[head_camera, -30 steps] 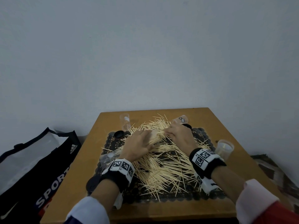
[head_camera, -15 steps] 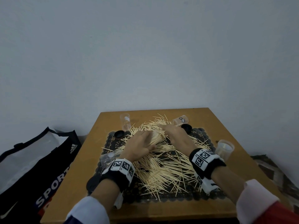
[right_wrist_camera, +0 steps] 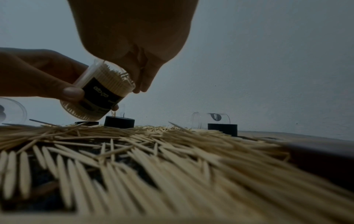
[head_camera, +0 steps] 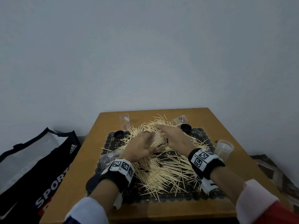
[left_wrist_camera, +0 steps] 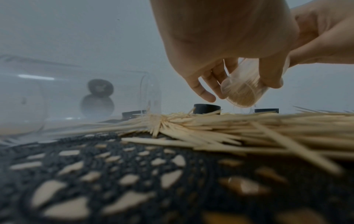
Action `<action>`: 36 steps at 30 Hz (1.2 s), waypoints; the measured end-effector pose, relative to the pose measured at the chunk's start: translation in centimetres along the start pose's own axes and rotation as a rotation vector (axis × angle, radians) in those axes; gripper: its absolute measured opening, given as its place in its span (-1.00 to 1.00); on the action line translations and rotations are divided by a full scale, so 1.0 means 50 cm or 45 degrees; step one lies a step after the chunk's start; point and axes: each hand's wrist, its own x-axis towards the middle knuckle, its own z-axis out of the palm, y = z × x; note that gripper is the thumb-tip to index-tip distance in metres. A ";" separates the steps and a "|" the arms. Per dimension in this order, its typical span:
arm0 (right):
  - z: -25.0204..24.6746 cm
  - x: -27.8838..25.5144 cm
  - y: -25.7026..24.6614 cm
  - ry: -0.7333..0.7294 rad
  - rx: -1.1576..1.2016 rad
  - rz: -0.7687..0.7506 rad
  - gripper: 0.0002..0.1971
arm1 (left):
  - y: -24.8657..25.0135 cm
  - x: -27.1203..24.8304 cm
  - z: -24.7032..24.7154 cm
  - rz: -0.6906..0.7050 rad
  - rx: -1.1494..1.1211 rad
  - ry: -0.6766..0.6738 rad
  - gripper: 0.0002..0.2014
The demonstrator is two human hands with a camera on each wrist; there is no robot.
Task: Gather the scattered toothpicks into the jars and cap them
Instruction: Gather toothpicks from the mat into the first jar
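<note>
Fingers (left_wrist_camera: 206, 92) of the left hand (head_camera: 139, 149) are curled round a clear jar (right_wrist_camera: 99, 94), thumb pressed on its dark label, and the jar is tilted, lifted just above the pile, packed tight with toothpicks. Right hand (head_camera: 174, 139) sits right beside it, fingers stretched flat and together, reaching over the jar's open mouth; the fingertips come down at the rim, and whether they pinch any sticks I cannot tell.

Below both hands, loose toothpicks (head_camera: 163, 172) lie scattered thick across a black lace mat (head_camera: 191, 197) on the wooden table (head_camera: 242, 188).

Look at the other jars: one empty jar (head_camera: 124, 122) stands upright at the far left, another (head_camera: 180, 120) lies on its side at the far right, a third (head_camera: 224, 150) stands at the right edge of the mat, and a fourth (head_camera: 107, 158) lies tipped over near the left wrist.

Black caps are dotted about: one cap (head_camera: 119, 135) at the far left of the mat, one (head_camera: 186, 127) just by the tipped far-right jar, and one (right_wrist_camera: 119, 122) right under the held jar.

Down on the floor to the left, a black sports bag (head_camera: 38, 160).
</note>
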 end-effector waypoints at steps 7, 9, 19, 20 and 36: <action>-0.006 -0.004 -0.008 -0.077 0.083 -0.018 -0.09 | -0.002 0.003 0.003 0.025 0.001 -0.018 -0.35; -0.006 -0.004 -0.010 -0.036 0.111 -0.023 -0.16 | -0.002 0.003 0.003 0.037 0.005 -0.023 -0.35; -0.013 -0.003 -0.010 0.050 -0.030 -0.010 -0.20 | -0.007 0.003 0.001 -0.127 -0.004 0.113 -0.37; -0.013 -0.003 -0.010 0.012 -0.062 -0.071 -0.19 | -0.009 0.004 0.002 -0.120 0.002 0.103 -0.36; -0.017 -0.005 -0.016 0.087 0.043 0.061 -0.26 | -0.013 0.004 0.005 -0.089 -0.001 0.095 -0.31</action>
